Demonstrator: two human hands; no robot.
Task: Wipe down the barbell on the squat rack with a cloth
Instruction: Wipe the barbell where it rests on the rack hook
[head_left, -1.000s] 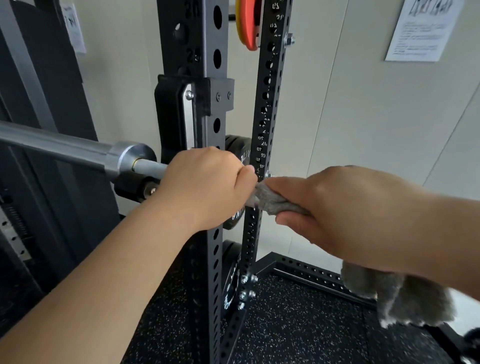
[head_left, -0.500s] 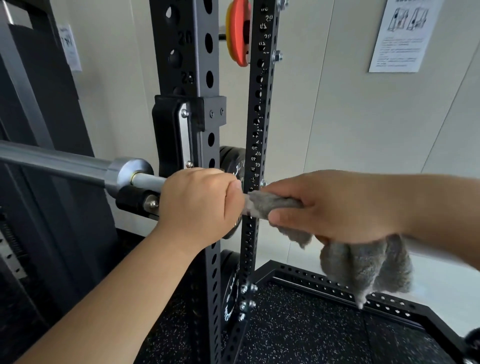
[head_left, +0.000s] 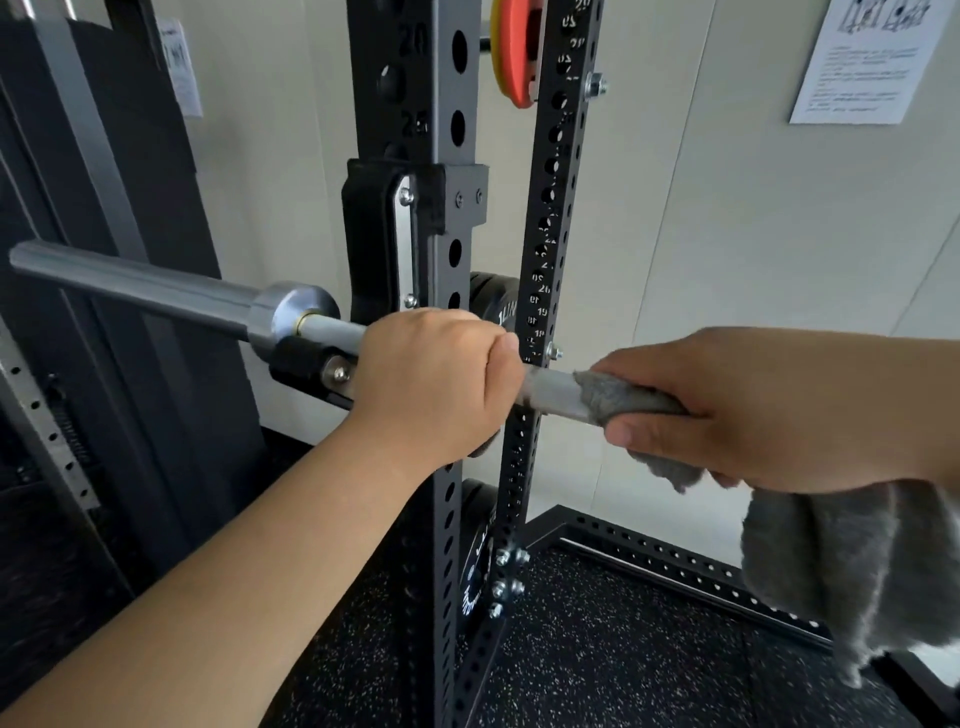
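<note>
My left hand (head_left: 434, 379) is gripping the steel barbell (head_left: 140, 288); my right hand (head_left: 769, 410) is clutching the fluffy grey cloth (head_left: 852, 571) around it.

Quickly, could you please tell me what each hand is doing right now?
Left hand: closed, gripping the barbell shaft next to the rack upright.
Right hand: closed, holding the grey cloth wrapped around the bar.

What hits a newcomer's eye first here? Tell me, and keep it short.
Two hands meet at mid-frame on the barbell: the left hand grips the bare shaft in front of the black rack upright, the right hand holds a grey cloth wrapped round it, the rest hanging lower right. A red plate stands out at the top.
</note>
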